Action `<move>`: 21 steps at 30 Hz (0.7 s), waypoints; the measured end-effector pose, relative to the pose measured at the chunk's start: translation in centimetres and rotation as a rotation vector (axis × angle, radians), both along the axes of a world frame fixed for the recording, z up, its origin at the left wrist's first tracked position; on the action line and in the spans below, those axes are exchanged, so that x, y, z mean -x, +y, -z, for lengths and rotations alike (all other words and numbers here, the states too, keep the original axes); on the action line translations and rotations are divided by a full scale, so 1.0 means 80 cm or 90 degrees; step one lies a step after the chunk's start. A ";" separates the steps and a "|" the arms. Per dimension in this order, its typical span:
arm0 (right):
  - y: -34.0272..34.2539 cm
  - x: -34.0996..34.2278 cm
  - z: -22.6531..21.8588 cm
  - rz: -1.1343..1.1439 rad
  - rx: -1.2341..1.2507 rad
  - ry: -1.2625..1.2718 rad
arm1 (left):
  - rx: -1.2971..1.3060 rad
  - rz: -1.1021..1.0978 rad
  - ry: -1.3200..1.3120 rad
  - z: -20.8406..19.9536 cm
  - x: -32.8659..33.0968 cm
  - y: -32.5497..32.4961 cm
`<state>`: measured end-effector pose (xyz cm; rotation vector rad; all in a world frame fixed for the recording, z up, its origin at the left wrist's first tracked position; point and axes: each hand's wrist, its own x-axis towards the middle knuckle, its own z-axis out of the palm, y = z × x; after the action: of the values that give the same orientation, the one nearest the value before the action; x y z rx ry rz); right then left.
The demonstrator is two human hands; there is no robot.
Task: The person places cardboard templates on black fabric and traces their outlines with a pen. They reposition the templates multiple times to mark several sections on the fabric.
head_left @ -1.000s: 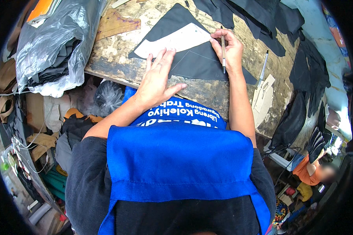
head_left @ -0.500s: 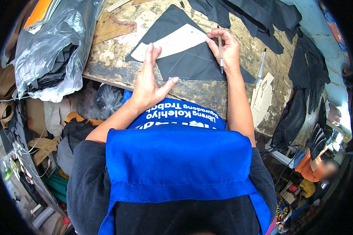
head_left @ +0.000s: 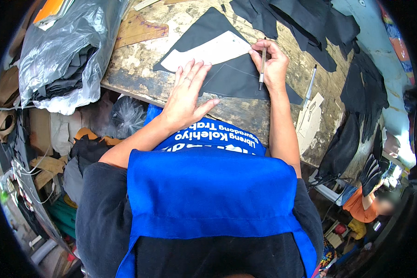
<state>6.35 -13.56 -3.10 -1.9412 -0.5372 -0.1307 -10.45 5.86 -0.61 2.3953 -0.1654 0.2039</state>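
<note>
A white curved pattern piece (head_left: pixel 213 50) lies across a black sheet of material (head_left: pixel 206 27) on the worktable. My left hand (head_left: pixel 186 95) is open, its fingers stretched out with their tips resting on the pattern's lower edge. At the pattern's right end, my right hand (head_left: pixel 275 65) pinches with thumb and forefinger at the tip. A slim pen (head_left: pixel 262 69) is held in that same hand, its tip pointing down over the black sheet. Thin pale lines are drawn on the sheet below the pattern.
The worn wooden table (head_left: pixel 139 76) carries a brown template (head_left: pixel 139 30), a silver pen (head_left: pixel 310 83), pale cut-out templates (head_left: pixel 309 118) and black scraps (head_left: pixel 306 23). A plastic bag of black pieces (head_left: pixel 65 60) sits at left. Another person (head_left: pixel 361 206) is at far right.
My left fingers have come down and spread onto the pattern's lower edge. My right hand still holds the pen at the pattern's end. The whole view has shifted slightly.
</note>
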 end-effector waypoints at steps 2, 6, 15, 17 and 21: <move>0.000 -0.001 0.001 0.005 0.011 -0.008 | -0.021 0.007 -0.002 0.000 0.000 0.000; -0.002 -0.001 0.004 -0.005 0.006 -0.031 | -0.050 0.019 0.007 0.001 0.001 -0.002; 0.038 0.009 -0.040 0.008 -0.053 -0.012 | -0.267 0.076 0.091 -0.011 -0.006 -0.004; 0.062 0.019 -0.056 -0.102 -0.097 0.047 | -0.310 0.079 0.107 -0.017 -0.007 -0.008; 0.127 0.048 -0.058 -0.319 -0.092 0.239 | -0.395 0.088 0.162 -0.027 -0.011 -0.013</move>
<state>2.50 -3.41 1.56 -1.5854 -0.7173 0.4913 -9.60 4.86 1.57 2.9790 -0.3087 -0.2562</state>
